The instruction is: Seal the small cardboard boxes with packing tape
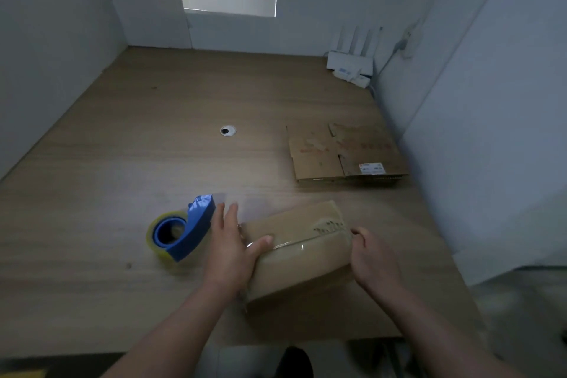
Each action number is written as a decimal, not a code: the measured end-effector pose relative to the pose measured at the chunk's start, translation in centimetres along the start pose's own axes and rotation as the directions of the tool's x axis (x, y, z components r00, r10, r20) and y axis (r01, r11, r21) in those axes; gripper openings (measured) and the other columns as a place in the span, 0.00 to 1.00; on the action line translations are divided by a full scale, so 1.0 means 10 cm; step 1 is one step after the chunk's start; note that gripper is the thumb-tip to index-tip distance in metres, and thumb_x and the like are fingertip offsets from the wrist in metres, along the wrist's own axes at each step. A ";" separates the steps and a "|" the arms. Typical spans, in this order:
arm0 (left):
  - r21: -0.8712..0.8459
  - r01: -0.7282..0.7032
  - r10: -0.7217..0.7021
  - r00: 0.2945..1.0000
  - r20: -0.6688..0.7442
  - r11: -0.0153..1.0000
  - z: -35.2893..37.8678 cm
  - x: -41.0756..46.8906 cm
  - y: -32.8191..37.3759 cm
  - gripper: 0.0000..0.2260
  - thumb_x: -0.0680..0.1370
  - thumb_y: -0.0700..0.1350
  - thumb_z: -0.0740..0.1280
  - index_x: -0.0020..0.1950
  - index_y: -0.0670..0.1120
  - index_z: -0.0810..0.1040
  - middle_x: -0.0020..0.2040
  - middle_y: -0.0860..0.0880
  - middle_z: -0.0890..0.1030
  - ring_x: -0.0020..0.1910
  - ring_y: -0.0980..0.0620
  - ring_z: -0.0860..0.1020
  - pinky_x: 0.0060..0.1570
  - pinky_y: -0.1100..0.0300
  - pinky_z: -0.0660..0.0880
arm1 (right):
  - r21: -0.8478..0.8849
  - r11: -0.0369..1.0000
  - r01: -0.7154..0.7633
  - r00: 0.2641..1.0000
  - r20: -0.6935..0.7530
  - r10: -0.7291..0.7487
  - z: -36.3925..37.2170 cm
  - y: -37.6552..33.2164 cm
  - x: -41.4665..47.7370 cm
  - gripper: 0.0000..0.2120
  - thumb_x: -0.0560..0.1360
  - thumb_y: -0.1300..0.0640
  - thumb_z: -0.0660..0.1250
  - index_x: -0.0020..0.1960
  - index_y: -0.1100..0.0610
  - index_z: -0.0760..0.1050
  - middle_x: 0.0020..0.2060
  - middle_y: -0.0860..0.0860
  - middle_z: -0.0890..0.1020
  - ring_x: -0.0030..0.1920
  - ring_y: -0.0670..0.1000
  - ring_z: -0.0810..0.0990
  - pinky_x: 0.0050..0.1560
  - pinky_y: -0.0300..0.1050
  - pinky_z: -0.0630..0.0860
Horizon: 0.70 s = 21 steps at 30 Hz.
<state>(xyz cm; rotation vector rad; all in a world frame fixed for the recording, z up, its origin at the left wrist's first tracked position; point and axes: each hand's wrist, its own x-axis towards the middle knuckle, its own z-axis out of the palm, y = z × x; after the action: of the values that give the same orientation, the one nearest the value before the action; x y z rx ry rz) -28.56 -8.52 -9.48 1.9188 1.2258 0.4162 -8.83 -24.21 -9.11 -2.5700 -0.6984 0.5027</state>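
Box [302, 268] near front of table [153, 138], tape [288, 245] on top. Left hand [230, 252] flat, pressing box end. Right hand [374, 261] curled round other end. Uneven push: box slips, tape wrinkles.

Single view, worn on the head. We look forward and steeply down across the surface [153, 147], wide-angle, straight lines bowing at the edges. Our forearms [171, 325] enter from the near edge. Left hand [228, 250] and right hand [372, 258], at the cardboard box [300, 255], sit low centre, close to the lens. Far limit: the back wall [306, 34]. White panels [46, 40] close the frame left and right.
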 end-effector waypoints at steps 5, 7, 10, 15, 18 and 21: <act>-0.115 0.247 -0.255 0.965 -0.061 0.962 -0.03 -0.09 0.10 0.47 0.72 0.61 0.74 0.80 0.41 0.53 0.79 0.42 0.60 0.76 0.42 0.63 0.72 0.47 0.65 | 0.094 0.996 0.011 0.997 0.077 -0.018 -0.08 -0.05 -0.09 0.25 0.83 0.39 0.47 0.52 0.53 0.78 0.50 0.54 0.81 0.56 0.57 0.78 0.55 0.49 0.72; -0.094 0.258 -0.261 0.965 -0.025 0.962 0.01 -0.16 0.15 0.42 0.77 0.58 0.70 0.80 0.42 0.52 0.77 0.44 0.65 0.75 0.43 0.65 0.69 0.50 0.65 | 0.118 0.993 -0.012 0.989 0.150 -0.006 -0.07 -0.07 0.00 0.30 0.82 0.35 0.48 0.68 0.55 0.74 0.65 0.56 0.78 0.68 0.57 0.74 0.65 0.51 0.68; -0.095 0.242 -0.244 0.970 -0.005 0.966 0.09 -0.17 0.16 0.26 0.79 0.54 0.68 0.73 0.46 0.64 0.65 0.48 0.76 0.67 0.43 0.73 0.60 0.52 0.70 | 0.265 0.964 -0.019 0.980 0.195 -0.034 -0.01 -0.11 0.06 0.21 0.83 0.43 0.55 0.70 0.54 0.72 0.66 0.55 0.77 0.67 0.56 0.74 0.61 0.45 0.67; -0.123 0.259 -0.257 0.966 0.029 0.958 0.15 -0.01 0.09 0.29 0.77 0.61 0.67 0.72 0.48 0.68 0.65 0.49 0.79 0.64 0.47 0.76 0.65 0.47 0.72 | 0.468 0.879 -0.094 0.977 0.213 -0.009 0.00 -0.09 0.08 0.10 0.84 0.51 0.57 0.59 0.51 0.75 0.55 0.49 0.77 0.59 0.50 0.74 0.55 0.40 0.66; -0.132 0.278 -0.274 0.960 0.051 0.951 0.15 0.10 0.10 0.29 0.75 0.65 0.65 0.70 0.49 0.71 0.63 0.49 0.80 0.63 0.47 0.76 0.66 0.44 0.72 | 0.537 0.836 -0.111 0.978 0.207 -0.004 0.01 -0.08 0.09 0.13 0.85 0.52 0.56 0.64 0.53 0.75 0.56 0.49 0.76 0.60 0.50 0.73 0.56 0.39 0.65; -0.247 0.334 -0.325 0.942 0.078 0.909 0.14 0.16 0.20 0.15 0.82 0.59 0.60 0.56 0.48 0.76 0.53 0.49 0.80 0.57 0.46 0.77 0.59 0.50 0.71 | 0.543 0.832 -0.110 0.979 0.202 -0.002 0.04 -0.07 0.13 0.17 0.85 0.51 0.55 0.71 0.53 0.71 0.61 0.49 0.75 0.61 0.48 0.71 0.58 0.39 0.64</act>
<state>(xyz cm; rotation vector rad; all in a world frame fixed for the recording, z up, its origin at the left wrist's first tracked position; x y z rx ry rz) -25.70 -8.14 -9.03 1.4593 1.3708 0.3410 -8.23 -22.82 -9.40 -2.0102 -0.4523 0.8482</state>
